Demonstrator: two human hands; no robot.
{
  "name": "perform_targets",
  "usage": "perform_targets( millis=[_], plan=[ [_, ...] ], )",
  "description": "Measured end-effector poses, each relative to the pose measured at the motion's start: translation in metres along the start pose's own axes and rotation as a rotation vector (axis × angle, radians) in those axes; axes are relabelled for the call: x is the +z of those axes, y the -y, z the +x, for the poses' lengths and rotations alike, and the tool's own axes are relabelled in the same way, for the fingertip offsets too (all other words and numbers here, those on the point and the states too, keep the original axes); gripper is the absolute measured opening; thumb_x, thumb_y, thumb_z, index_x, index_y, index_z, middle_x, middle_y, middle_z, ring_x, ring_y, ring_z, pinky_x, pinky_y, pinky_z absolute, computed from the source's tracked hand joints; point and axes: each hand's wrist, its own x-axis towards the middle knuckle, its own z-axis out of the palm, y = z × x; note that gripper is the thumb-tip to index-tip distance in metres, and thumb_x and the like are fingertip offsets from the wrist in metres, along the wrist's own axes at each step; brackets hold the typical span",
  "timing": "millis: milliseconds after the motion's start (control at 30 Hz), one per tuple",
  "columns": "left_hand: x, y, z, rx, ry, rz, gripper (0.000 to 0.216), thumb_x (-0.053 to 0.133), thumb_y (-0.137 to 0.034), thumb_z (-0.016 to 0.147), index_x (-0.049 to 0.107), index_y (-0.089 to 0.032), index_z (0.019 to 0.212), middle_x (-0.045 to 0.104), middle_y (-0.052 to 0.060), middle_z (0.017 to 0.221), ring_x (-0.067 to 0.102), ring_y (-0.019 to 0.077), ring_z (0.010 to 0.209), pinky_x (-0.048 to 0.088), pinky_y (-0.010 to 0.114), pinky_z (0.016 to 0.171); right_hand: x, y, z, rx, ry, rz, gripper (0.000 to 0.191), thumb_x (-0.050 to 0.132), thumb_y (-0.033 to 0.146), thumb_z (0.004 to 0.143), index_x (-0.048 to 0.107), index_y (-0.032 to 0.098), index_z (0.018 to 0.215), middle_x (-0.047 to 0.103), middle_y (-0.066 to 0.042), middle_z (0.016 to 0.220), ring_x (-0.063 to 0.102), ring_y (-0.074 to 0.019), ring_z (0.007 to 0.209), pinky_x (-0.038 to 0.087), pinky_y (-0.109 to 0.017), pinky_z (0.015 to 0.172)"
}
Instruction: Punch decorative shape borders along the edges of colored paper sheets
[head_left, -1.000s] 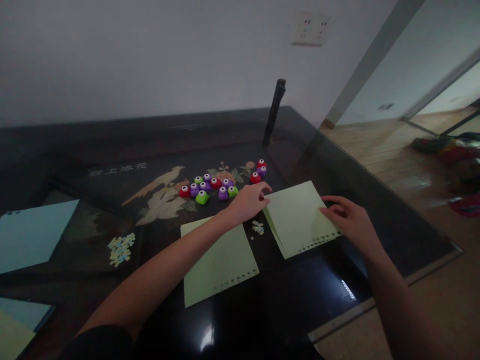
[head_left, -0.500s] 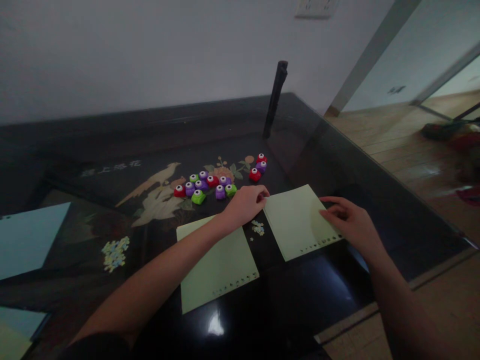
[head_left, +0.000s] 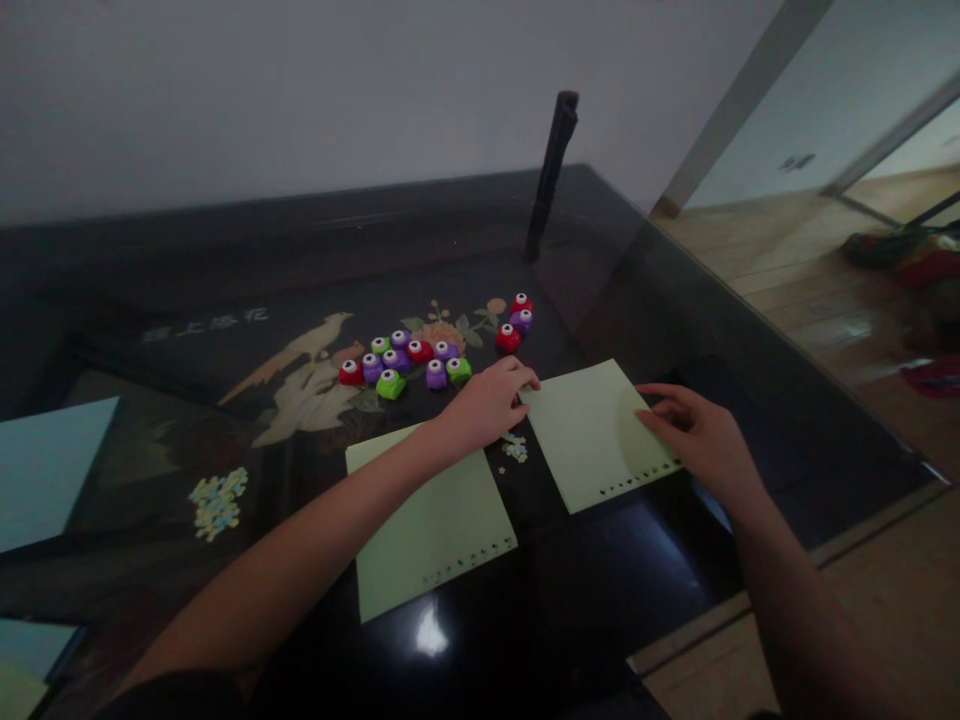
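Observation:
Two pale green sheets with punched holes along one edge lie on a dark glass-topped table [head_left: 675, 560]. My left hand [head_left: 487, 403] pinches the far left corner of the right green sheet [head_left: 592, 435]. My right hand [head_left: 697, 435] lies on that sheet's right edge, fingers curled over it. My left forearm passes over the left green sheet [head_left: 431, 530]. A small heap of paper cut-outs [head_left: 514, 448] sits between the two sheets. Several red, purple and green craft punches [head_left: 405, 362] stand in a cluster beyond my left hand.
A second trio of punches [head_left: 514, 322] stands further right. A dark upright post [head_left: 551, 175] rises at the back. Blue sheets [head_left: 45, 480] lie at the left, another heap of cut-outs [head_left: 214, 500] near them. The table's right edge [head_left: 825, 570] drops to a wooden floor.
Both hands have stayed on the right green sheet, which now lies flatter on the table. The view has shifted slightly; nothing else has moved.

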Motion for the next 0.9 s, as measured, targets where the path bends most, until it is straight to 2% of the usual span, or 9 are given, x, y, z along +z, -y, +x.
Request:
perform_targets(
  millis=[200, 367, 900],
  plan=[
    [-0.0017, -0.0005, 0.0, 0.003, 0.016, 0.003, 0.03, 0.059, -0.004, 0.077, 0.063, -0.012, 0.105, 0.058, 0.008, 0.104, 0.058, 0.0137, 0.071, 0.049, 0.03, 0.072, -0.0001, 0.0007, -0.0003, -0.003, 0.009, -0.005, 0.039, 0.064, 0.04, 0.073, 0.067, 0.018, 0.105, 0.067, -0.004, 0.07, 0.06, -0.0199, 0.059, 0.044, -0.031, 0.052],
    [-0.0008, -0.0004, -0.0007, 0.012, 0.012, 0.008, 0.028, 0.059, -0.005, 0.078, 0.063, -0.013, 0.104, 0.058, 0.007, 0.104, 0.057, 0.0129, 0.071, 0.049, 0.029, 0.072, -0.0004, 0.0026, -0.0006, -0.009, -0.001, -0.01, 0.037, 0.064, 0.04, 0.072, 0.068, 0.019, 0.103, 0.066, -0.004, 0.067, 0.058, -0.0188, 0.056, 0.042, -0.03, 0.048],
    [0.0, 0.0021, -0.0012, 0.043, 0.016, 0.03, 0.025, 0.061, -0.005, 0.078, 0.063, -0.014, 0.101, 0.057, 0.006, 0.104, 0.056, 0.0116, 0.069, 0.049, 0.029, 0.071, -0.0004, 0.002, -0.0011, 0.012, 0.003, -0.005, 0.044, 0.064, 0.041, 0.071, 0.068, 0.016, 0.107, 0.066, -0.004, 0.07, 0.059, -0.0195, 0.059, 0.043, -0.03, 0.051]
  ],
)
